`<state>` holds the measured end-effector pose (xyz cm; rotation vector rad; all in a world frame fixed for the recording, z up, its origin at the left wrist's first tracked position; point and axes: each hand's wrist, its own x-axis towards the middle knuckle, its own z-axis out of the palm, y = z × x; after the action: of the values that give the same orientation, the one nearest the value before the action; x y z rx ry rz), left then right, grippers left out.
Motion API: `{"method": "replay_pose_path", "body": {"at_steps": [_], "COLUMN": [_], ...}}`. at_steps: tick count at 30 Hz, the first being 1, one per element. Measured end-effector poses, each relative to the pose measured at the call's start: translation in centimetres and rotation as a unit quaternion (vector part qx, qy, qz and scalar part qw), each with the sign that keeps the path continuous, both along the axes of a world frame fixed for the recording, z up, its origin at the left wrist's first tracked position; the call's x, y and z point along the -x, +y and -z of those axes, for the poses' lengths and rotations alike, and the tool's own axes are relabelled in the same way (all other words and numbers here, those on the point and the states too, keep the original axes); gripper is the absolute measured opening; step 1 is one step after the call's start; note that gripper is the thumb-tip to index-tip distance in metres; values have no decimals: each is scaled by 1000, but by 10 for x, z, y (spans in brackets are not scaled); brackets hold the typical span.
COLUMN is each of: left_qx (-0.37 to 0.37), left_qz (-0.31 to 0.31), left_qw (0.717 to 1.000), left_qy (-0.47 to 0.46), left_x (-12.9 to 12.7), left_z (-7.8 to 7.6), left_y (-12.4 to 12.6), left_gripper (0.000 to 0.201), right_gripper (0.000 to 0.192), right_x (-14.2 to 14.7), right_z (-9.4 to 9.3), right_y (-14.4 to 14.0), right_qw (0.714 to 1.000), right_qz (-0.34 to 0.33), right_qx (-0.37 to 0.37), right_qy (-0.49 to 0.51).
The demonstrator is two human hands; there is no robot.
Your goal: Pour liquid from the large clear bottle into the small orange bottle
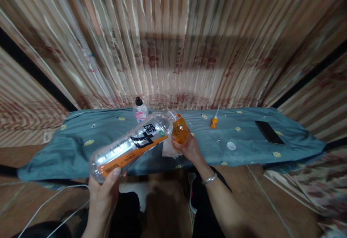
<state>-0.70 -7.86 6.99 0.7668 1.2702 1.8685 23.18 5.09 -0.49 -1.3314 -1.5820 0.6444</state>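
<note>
My left hand (107,187) is closed around the base of a large clear plastic bottle (138,142) with an orange and silver label. The bottle is tilted, its mouth up against the opening of a small orange see-through bottle (179,129). Wrapped round that orange bottle is my right hand (188,146), with a silver bangle on the wrist. Whether liquid runs between the two mouths I cannot tell. An orange pump or spray top (214,122) with a thin tube lies to the right, and a white round cap (231,145) is nearer the front edge.
A teal patterned cloth (249,151) covers the table. A clear bottle with a black cap (140,109) stands at the back, and a folded whitish cloth (170,149) lies under my hands. At the right is a black phone (269,132). Striped curtains (173,43) hang behind. A white cable (54,194) loops at lower left.
</note>
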Motion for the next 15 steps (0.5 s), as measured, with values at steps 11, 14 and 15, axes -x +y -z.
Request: {"method": "replay_pose_path", "body": {"at_steps": [11,14,15], "left_qx": [-8,-8,-10], "left_qz": [-11,-19,-21], "left_qw": [1000,1000,1000], "left_qy": [2,-1,-2], "left_x": [-2,-4,-5], "left_z": [-1,-2,-2], "left_y": [3,3,3], "left_gripper": [60,60,59], "right_gripper": [72,70,70], "right_x": [-1,-1,-1], "right_z": [-4,-4,-4], "right_y": [-3,-3,-3], "right_qw": [1000,1000,1000], "right_qz": [1,7,7], "right_qx": [11,10,9], "right_qy": [-4,-11,-12]}}
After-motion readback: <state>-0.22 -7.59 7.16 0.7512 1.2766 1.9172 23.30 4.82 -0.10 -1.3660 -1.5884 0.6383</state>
